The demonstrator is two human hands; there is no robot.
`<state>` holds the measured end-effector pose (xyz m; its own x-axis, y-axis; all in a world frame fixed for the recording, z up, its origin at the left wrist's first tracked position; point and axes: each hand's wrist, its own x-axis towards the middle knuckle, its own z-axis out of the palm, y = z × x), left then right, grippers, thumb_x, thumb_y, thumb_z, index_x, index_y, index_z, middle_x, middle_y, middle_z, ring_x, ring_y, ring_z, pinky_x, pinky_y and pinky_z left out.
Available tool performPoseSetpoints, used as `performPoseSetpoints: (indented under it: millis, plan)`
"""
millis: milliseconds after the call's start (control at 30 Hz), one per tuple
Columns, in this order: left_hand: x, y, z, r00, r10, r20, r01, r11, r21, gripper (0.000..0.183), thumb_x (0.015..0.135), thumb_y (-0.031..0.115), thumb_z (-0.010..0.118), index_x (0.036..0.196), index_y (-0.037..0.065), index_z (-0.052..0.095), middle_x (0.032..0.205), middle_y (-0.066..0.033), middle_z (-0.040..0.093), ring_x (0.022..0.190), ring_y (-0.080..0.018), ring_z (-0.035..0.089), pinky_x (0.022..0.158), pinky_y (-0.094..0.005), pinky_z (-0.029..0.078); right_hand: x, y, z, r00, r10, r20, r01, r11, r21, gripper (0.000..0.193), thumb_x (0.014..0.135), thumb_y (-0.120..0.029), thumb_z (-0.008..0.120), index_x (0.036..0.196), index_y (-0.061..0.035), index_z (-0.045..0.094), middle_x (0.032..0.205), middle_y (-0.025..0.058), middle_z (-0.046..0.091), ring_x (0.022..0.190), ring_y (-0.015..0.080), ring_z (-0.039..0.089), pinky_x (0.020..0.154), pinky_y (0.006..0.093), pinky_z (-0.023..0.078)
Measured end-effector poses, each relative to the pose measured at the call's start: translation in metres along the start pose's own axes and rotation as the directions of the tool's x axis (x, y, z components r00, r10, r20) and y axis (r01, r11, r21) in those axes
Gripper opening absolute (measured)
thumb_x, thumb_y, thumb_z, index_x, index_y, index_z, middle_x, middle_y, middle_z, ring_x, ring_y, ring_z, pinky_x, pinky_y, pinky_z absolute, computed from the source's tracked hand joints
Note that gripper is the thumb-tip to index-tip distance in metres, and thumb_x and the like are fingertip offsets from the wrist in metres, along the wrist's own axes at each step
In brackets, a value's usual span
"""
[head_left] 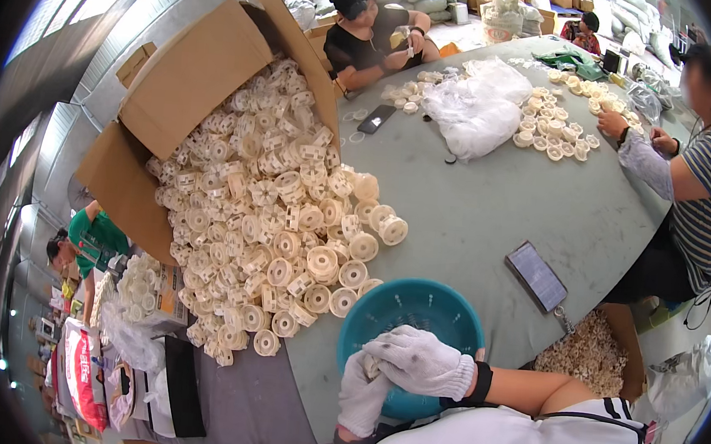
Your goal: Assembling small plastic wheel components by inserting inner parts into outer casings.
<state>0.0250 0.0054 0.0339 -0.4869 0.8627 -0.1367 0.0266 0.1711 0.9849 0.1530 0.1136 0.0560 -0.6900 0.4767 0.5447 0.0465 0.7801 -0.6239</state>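
Observation:
My left hand and my right hand, both in white knitted gloves, meet over the near side of a round teal plastic basin. Their fingers are closed together, the right hand lying across the top of the left. A small pale piece seems to sit between them, but the gloves cover most of it. To the left of the basin spreads a big heap of cream-coloured round plastic parts, spool-like with hollow centres. The heap spills out of a tipped cardboard box onto the table.
A phone lies on the grey-green table right of the basin. Farther off are another phone, a white plastic bag and cream rings. Co-workers sit at the far and right edges. A carton of small parts stands below the table.

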Motion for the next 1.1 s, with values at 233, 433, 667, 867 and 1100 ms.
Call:
performPoseSetpoints:
  millis: [233,433,667,867,1100]
  plan:
    - [0.002,-0.007,-0.006,0.998,0.06,-0.001,-0.06,0.996,0.065,0.032,0.091,0.006,0.073,0.119,0.0,0.059,0.108,-0.0048,0.066,0.097,-0.0118,0.062,0.088,-0.0266,0.052,0.007,-0.014,-0.007,0.958,-0.037,0.285,0.07,0.992,-0.104,0.032,0.077,-0.009,0.068,0.109,-0.0038,0.066,0.091,0.0126,0.068,0.092,0.0282,0.066,0.083,0.0364,0.054]
    - [0.012,0.024,-0.007,0.991,0.117,-0.059,-0.114,0.992,0.051,0.028,0.092,0.011,0.073,0.117,0.003,0.063,0.103,-0.0047,0.072,0.094,-0.0126,0.067,0.086,-0.0283,0.054,-0.015,-0.012,0.006,0.999,-0.019,-0.027,0.022,0.995,0.101,0.036,0.083,-0.011,0.07,0.118,-0.0048,0.065,0.085,0.0132,0.067,0.078,0.0303,0.068,0.072,0.0391,0.055]
    - [0.008,0.02,-0.009,0.992,0.121,0.033,-0.125,0.941,0.314,0.029,0.09,0.008,0.07,0.119,0.007,0.067,0.105,-0.0052,0.073,0.098,-0.0142,0.068,0.088,-0.0282,0.053,-0.009,-0.005,0.003,0.99,-0.017,-0.137,0.002,0.994,-0.112,0.029,0.082,-0.011,0.073,0.109,-0.0075,0.065,0.091,0.0092,0.065,0.085,0.0277,0.066,0.078,0.038,0.055]
    - [0.006,0.02,-0.012,0.994,0.06,0.089,-0.086,0.938,0.337,0.033,0.088,0.008,0.071,0.121,0.008,0.067,0.105,-0.004,0.072,0.096,-0.0132,0.068,0.087,-0.0276,0.052,-0.006,0.005,-0.003,0.997,-0.062,-0.054,0.057,0.994,-0.092,0.022,0.081,-0.016,0.072,0.1,-0.0057,0.067,0.091,0.0109,0.066,0.085,0.0288,0.066,0.077,0.0374,0.055]
    - [0.017,0.005,-0.01,0.991,0.134,-0.023,-0.127,0.971,0.203,0.023,0.089,0.006,0.073,0.111,0.003,0.067,0.099,-0.0034,0.07,0.09,-0.011,0.066,0.082,-0.0264,0.054,-0.002,0.003,-0.014,0.971,0.106,0.214,-0.111,0.994,0.008,0.019,0.086,-0.021,0.069,0.091,-0.0032,0.065,0.083,0.016,0.067,0.079,0.0338,0.067,0.072,0.042,0.056]
